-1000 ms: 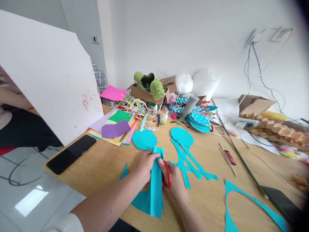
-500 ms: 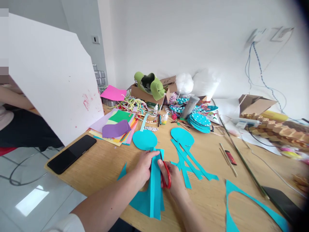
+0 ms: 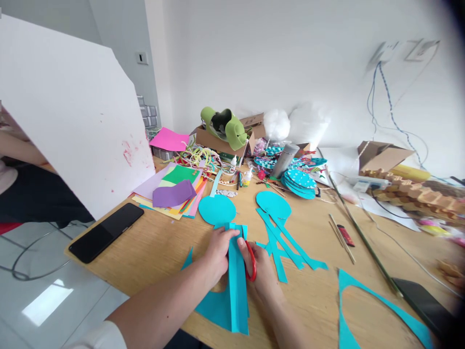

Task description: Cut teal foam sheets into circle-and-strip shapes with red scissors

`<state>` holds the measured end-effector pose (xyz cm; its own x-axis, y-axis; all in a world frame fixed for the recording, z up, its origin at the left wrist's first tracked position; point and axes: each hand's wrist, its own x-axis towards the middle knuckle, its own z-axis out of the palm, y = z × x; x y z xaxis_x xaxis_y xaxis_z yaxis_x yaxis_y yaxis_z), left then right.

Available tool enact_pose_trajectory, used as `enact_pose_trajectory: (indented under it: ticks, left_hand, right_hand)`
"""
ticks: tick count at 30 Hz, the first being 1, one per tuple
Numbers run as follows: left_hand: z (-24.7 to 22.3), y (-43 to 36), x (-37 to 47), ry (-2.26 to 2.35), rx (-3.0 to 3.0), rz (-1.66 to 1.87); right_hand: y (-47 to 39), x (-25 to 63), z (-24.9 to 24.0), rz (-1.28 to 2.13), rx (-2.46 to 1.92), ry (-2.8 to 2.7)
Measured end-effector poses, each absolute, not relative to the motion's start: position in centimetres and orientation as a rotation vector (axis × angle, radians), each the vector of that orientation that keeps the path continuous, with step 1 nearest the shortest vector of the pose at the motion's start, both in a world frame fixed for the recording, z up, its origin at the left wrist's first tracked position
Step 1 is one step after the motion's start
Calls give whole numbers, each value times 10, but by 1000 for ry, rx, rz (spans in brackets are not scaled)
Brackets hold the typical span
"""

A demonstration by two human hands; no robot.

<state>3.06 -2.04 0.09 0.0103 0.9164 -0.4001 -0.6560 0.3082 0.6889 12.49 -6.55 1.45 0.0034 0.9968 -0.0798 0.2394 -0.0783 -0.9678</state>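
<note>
My left hand [image 3: 219, 249] grips a long folded strip of turquoise paper [image 3: 238, 291] near its far end, thumb across the top. Red-handled scissors [image 3: 252, 261] are in my right hand [image 3: 264, 271], at the strip's right side; their blades are mostly hidden by my fingers and the paper. Under the strip lies a turquoise offcut [image 3: 214, 308] with a curved edge. Just beyond my hands rests a turquoise paper circle [image 3: 217, 210]. To the right, another turquoise circle [image 3: 273, 205] touches several cut turquoise strips [image 3: 279, 242].
A black phone [image 3: 105, 232] lies at the table's left edge, near stacked coloured paper [image 3: 174, 194]. At the back stand a cardboard box [image 3: 210, 139] and a grey flask [image 3: 285, 160]. A long stick [image 3: 363, 237] and a curved offcut [image 3: 385, 303] lie right. A person sits behind the white board [image 3: 72, 116].
The near end of the folded strip has swung slightly right and downward in my grip. My right hand and the scissors have shifted only a little. The view has moved slightly.
</note>
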Motion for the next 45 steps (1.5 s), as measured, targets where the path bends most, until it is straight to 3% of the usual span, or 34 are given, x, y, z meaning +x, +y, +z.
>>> enact_pose_trajectory:
  ticks: [30,39,45]
  left_hand:
    - [14,-24,27,911,298,1140]
    - [14,-6,10,935,332,1459]
    - [17,-11,11,872,560,1177]
  right_hand:
    - [-65,128,21,1283,-1358,-1200]
    - [-60,135,15,1363,-1294,-1279]
    - [-55,143,13,1155,-1324,-1100]
